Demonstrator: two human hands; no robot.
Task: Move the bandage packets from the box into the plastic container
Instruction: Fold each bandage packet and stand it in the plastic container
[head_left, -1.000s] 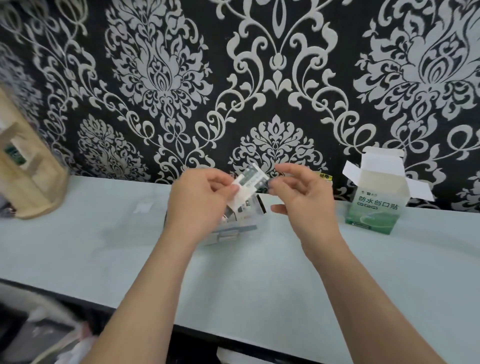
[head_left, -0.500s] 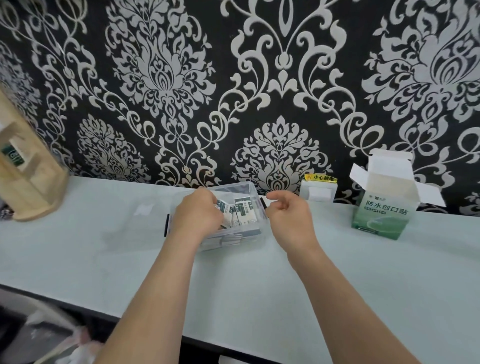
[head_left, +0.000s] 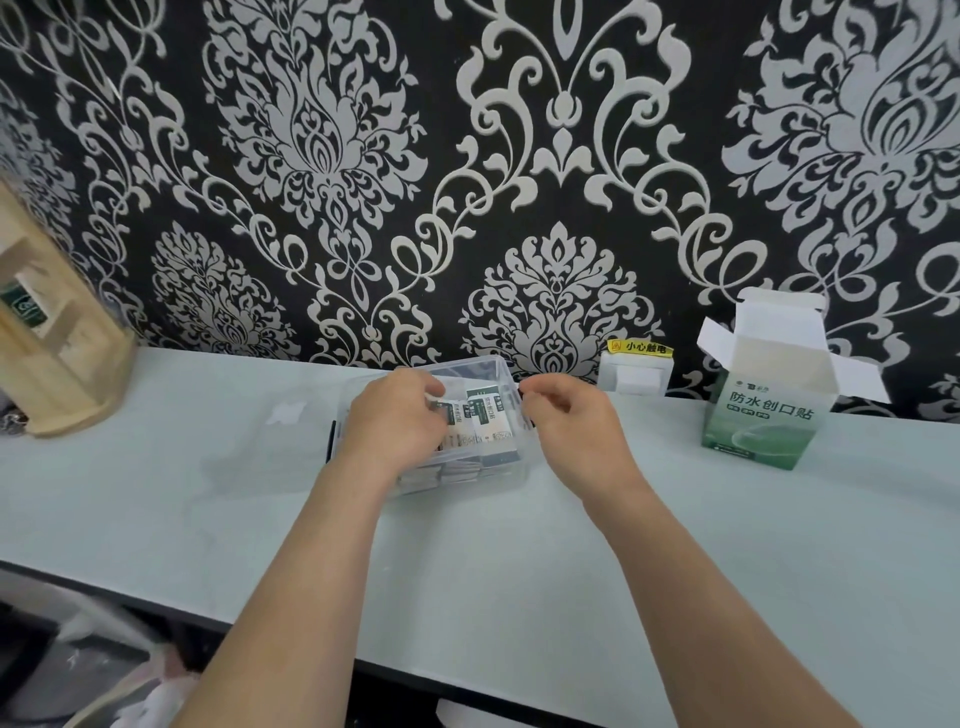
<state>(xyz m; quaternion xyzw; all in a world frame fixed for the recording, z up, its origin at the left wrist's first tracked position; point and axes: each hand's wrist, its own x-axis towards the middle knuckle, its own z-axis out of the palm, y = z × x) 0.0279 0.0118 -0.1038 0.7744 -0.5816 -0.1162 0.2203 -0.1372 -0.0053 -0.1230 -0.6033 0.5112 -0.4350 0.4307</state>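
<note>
Both hands have come down since a second ago, when they held one packet between them above the plastic container (head_left: 498, 370); that packet is no longer raised.

Left hand (head_left: 395, 421) now reaches into the container from its left side, fingers curled down over the bandage packets (head_left: 485, 421). Whether it grips a packet or only presses on them cannot be told, since the hand hides its own fingertips. Right hand (head_left: 576, 426) sits just beside the container's right wall, fingers loosely curled, with nothing showing in them.

Packets stand on edge in a row inside the clear container, at the middle of a pale table (head_left: 519, 571). More lie flat along the near wall.

They look like thin, light, flexible paper sleeves, probably a little slick. They would likely be best pinched by a top edge between thumb and forefinger, and would bend rather than break.

Well apart to the right stands the green and white box (head_left: 763, 410), flaps open. Its inside is not visible, so what remains in it cannot be told.
</note>
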